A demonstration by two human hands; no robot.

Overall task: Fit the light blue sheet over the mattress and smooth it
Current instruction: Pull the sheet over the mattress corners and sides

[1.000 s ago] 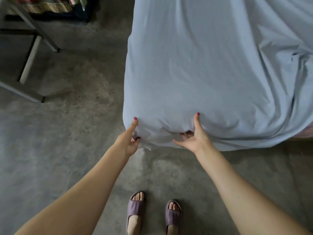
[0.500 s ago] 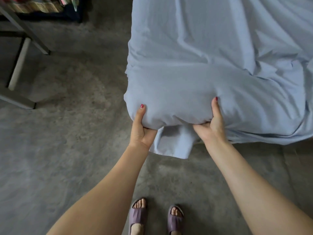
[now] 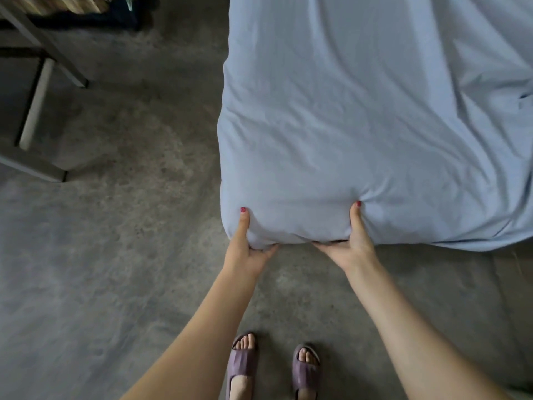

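The light blue sheet [image 3: 360, 116] covers the mattress, which is hidden beneath it; the near left corner faces me. My left hand [image 3: 245, 243] grips that corner from below, thumb pressed up on the fabric. My right hand [image 3: 350, 243] grips the near edge a little to the right, thumb on top and fingers tucked under the mattress. The cloth between my hands is pulled fairly taut. Creases run across the sheet toward the right, where loose folds hang over the edge.
Bare grey concrete floor [image 3: 101, 255] spreads to the left and under me. A metal frame with angled legs [image 3: 37, 105] stands at the upper left. My feet in purple slippers [image 3: 242, 362] are just short of the bed's corner.
The loose flap that hung down between my hands has gone under the mattress. Both hands have dropped lower along the corner and the sheet there lies smoother.
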